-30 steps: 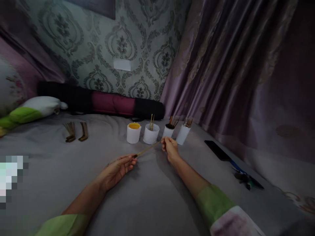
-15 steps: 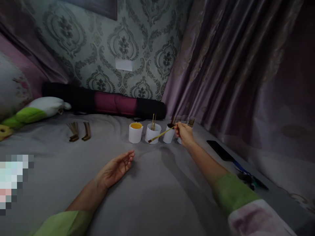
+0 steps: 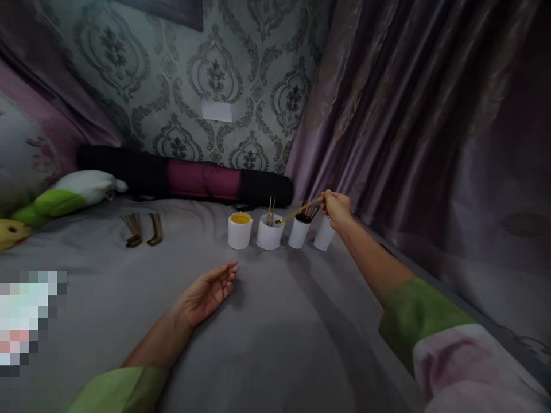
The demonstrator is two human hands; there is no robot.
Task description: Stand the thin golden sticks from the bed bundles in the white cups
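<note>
In my right hand (image 3: 337, 209), pinched by one end, is a thin yellow stick (image 3: 301, 210) with a dark, brush-like tip. It slants down to the left, its tip at the rim of a white cup (image 3: 270, 237) in which two thin sticks (image 3: 272, 210) stand. My left hand (image 3: 210, 292) rests palm inward on the grey sheet, fingers loosely curved and holding nothing. Left of that cup stands a white cup with a yellow inside (image 3: 239, 234). To its right are a narrower white cup (image 3: 298, 234) with dark sticks and another white cup (image 3: 323, 236), partly behind my right hand.
Two small bundles of brown sticks (image 3: 132, 229) lie on the grey sheet (image 3: 267, 344) at the left. Behind them are a green and white plush toy (image 3: 64, 192) and a long black and maroon bag (image 3: 202, 180) along the wall. A curtain (image 3: 387, 115) hangs at the right.
My right hand has moved right and slightly up with the stick, and the stick's tip has risen from before the cup to its rim. My left hand stays in place.
</note>
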